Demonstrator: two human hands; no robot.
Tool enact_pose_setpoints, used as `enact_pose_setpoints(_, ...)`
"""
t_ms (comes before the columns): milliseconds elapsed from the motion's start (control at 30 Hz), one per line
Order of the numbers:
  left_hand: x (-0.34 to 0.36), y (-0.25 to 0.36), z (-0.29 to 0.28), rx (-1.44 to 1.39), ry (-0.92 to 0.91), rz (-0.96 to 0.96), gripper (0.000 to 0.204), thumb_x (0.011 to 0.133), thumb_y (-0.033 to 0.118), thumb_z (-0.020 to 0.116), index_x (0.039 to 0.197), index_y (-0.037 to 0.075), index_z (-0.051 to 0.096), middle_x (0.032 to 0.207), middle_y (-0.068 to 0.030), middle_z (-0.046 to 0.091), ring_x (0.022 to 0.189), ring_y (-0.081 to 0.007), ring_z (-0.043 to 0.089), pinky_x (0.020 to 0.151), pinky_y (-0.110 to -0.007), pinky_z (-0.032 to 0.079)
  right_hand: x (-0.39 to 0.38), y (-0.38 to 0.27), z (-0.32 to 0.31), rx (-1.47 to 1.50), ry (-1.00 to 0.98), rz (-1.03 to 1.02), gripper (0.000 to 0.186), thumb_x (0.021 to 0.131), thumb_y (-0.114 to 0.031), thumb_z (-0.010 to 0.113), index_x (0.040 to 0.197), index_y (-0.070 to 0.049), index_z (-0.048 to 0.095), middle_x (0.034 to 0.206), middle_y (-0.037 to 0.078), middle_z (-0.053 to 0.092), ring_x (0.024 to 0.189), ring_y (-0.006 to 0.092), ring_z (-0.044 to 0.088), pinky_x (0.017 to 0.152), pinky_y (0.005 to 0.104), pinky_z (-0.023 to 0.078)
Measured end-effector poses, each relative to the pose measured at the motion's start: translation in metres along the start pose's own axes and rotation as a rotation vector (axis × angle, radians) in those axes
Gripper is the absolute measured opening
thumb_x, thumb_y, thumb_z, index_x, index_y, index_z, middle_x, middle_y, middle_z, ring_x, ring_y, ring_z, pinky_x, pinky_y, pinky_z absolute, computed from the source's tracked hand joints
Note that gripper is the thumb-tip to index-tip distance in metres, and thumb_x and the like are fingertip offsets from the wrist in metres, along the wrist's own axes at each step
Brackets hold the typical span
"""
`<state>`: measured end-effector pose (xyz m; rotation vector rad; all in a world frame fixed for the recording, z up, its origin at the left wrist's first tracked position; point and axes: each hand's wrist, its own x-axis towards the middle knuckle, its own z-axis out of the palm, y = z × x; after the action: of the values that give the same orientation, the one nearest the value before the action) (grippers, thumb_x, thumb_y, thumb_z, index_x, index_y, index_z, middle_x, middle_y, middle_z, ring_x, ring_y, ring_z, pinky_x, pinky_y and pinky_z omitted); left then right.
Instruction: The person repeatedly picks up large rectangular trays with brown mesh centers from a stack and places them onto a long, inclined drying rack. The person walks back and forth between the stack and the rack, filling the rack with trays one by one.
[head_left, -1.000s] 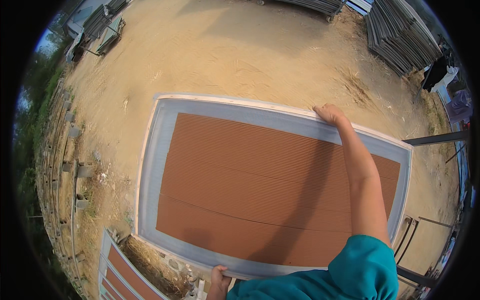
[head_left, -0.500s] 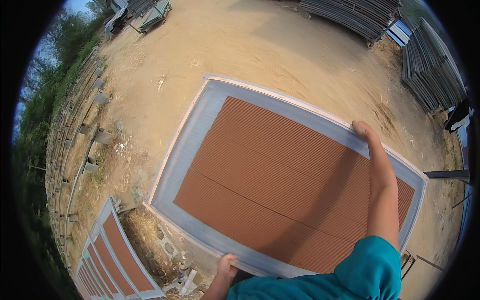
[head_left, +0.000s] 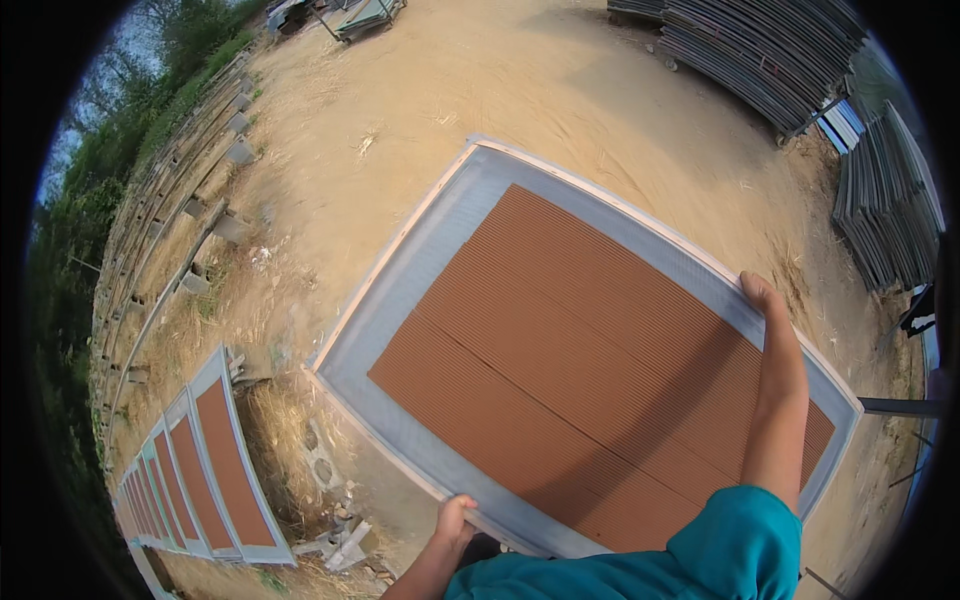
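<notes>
A large rectangular mesh screen (head_left: 400, 285) with a pale wooden frame is held out in front of me. On its grey mesh lies a layer of thin reddish-brown sticks or ridges (head_left: 570, 330) in close parallel lines, split by a narrow dark gap. My left hand (head_left: 455, 522) grips the near edge, thumb on top and fingers hidden beneath. Reaching across the screen, my right hand (head_left: 765, 295) is closed over the far right edge. My right arm's shadow falls over the brown layer.
At lower left, a slanting row of similar loaded screens (head_left: 225, 440) stands near broken blocks (head_left: 345, 545). Rails on concrete blocks (head_left: 215, 225) run along the left. Stacked screens (head_left: 760, 60) stand at upper right, more (head_left: 885, 205) at far right. A dark bar (head_left: 900, 408) juts in at right.
The screen has swung slightly clockwise in the view, its far left corner shifting right. The surroundings have turned the same way. Both hands keep their grip on its edges.
</notes>
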<state>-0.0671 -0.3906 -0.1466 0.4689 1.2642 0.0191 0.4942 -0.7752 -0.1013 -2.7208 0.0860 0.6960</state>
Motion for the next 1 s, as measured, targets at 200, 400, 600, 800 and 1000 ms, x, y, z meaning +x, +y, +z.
enact_pose_setpoints(200, -0.003, 0.003, -0.012, -0.086, -0.08, -0.107, 0.045, 0.056, 0.001, 0.045, 0.101, -0.005, 0.047, 0.1, -0.0165, 0.052, 0.097, -0.0339, 0.049, 0.087, -0.046, 0.04, -0.07, -0.035, -0.083, 0.219, -0.258, 0.032, 0.041, 0.079, -0.032, 0.035, 0.094, -0.003, 0.061, 0.094, 0.016, 0.061, 0.086, 0.0208, 0.057, 0.078, 0.0356, 0.041)
enact_pose_setpoints(400, -0.004, 0.0, -0.037, -0.121, -0.251, -0.054, 0.053, 0.055, 0.002, 0.044, 0.108, -0.006, 0.043, 0.105, -0.017, 0.05, 0.101, -0.036, 0.047, 0.09, -0.05, 0.038, -0.132, -0.056, -0.117, 0.408, -0.296, 0.093, 0.041, 0.082, -0.037, 0.038, 0.098, -0.006, 0.059, 0.095, 0.013, 0.062, 0.079, 0.0196, 0.059, 0.076, 0.0345, 0.043)
enact_pose_setpoints(600, -0.009, -0.002, -0.059, -0.119, -0.235, -0.057, 0.052, 0.057, 0.003, 0.044, 0.108, -0.007, 0.042, 0.105, -0.0182, 0.049, 0.102, -0.0361, 0.046, 0.092, -0.05, 0.036, -0.117, -0.032, -0.095, 0.395, -0.208, 0.046, 0.041, 0.083, -0.033, 0.035, 0.097, -0.003, 0.06, 0.095, 0.014, 0.061, 0.087, 0.02, 0.056, 0.08, 0.0336, 0.039)
enact_pose_setpoints(800, -0.032, 0.0, -0.091, -0.197, -0.249, -0.176, 0.049, 0.06, 0.004, 0.046, 0.108, -0.005, 0.043, 0.109, -0.0186, 0.05, 0.103, -0.0345, 0.046, 0.092, -0.047, 0.036, -0.158, -0.099, -0.056, -0.132, 0.126, -0.074, 0.048, 0.08, -0.032, 0.034, 0.1, 0.006, 0.056, 0.106, 0.022, 0.056, 0.099, 0.0282, 0.052, 0.085, 0.0373, 0.035)
enact_pose_setpoints(1000, -0.05, -0.001, -0.15, -0.225, -0.276, -0.218, 0.054, 0.067, 0.01, 0.048, 0.117, -0.006, 0.04, 0.121, -0.0208, 0.045, 0.113, -0.0355, 0.041, 0.1, -0.047, 0.028, -0.169, -0.136, -0.002, -0.161, 0.063, -0.149, 0.051, 0.08, -0.033, 0.031, 0.1, 0.009, 0.052, 0.112, 0.028, 0.05, 0.106, 0.0324, 0.049, 0.088, 0.0379, 0.034)
